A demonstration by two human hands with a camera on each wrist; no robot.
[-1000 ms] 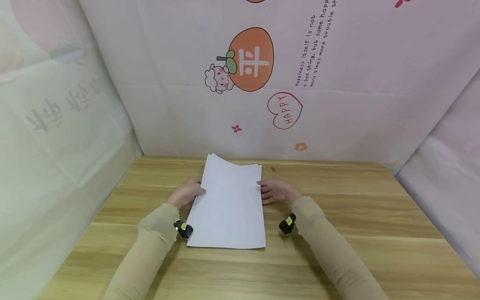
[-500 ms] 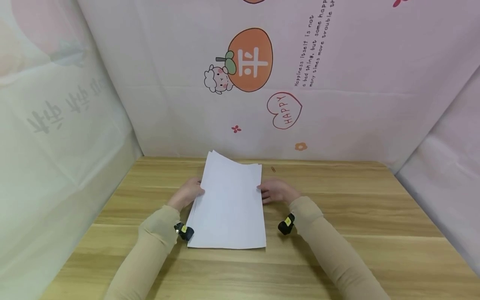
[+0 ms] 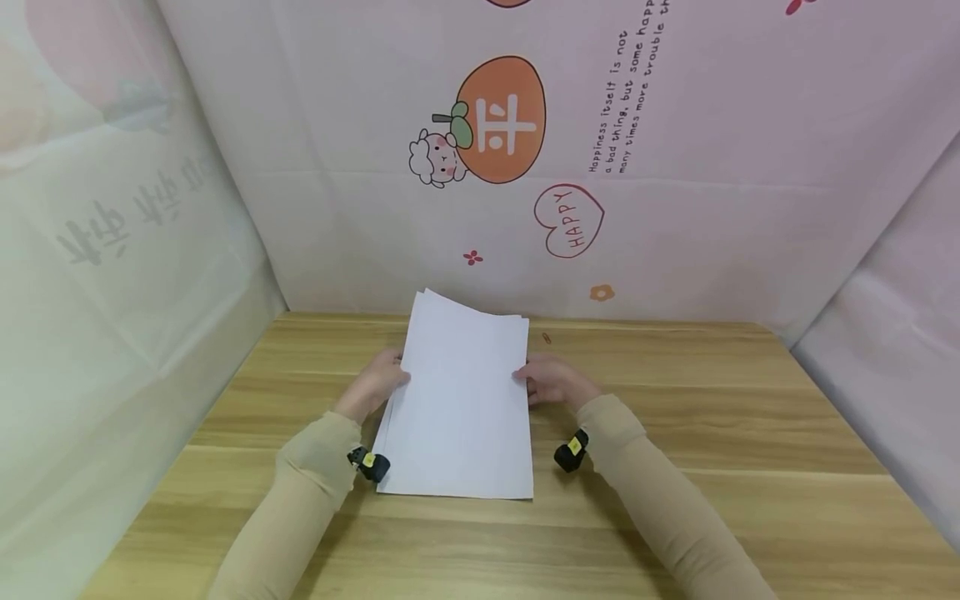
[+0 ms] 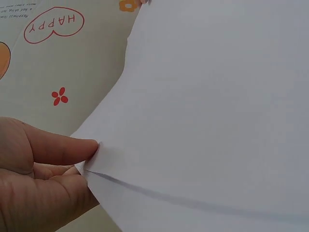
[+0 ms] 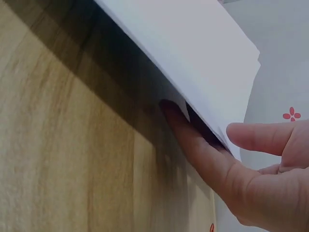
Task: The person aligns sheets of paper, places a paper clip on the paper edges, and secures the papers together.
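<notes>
Several sheets of white paper (image 3: 461, 400), slightly fanned at the left edge and the far corners, lie between my hands in the head view. My left hand (image 3: 375, 383) pinches their left edge, thumb on top; in the left wrist view a line between two sheets runs from the thumb (image 4: 84, 151). On the opposite edge, my right hand (image 3: 555, 381) grips the stack. The right wrist view has its thumb (image 5: 256, 137) on the upper face and a finger (image 5: 190, 140) underneath. That edge is raised above the table, with a shadow below. The other right fingers are mostly hidden.
A small reddish paper clip (image 3: 546, 338) lies on the wooden table (image 3: 712, 433), beyond my right hand. A printed cloth (image 3: 360, 208) hangs behind the table's far edge, with more cloth at both sides. Each wrist carries a small black camera (image 3: 572, 452).
The far end of the paper stack has lifted a little and shifted slightly to the right. Both hands have kept almost the same places on its edges.
</notes>
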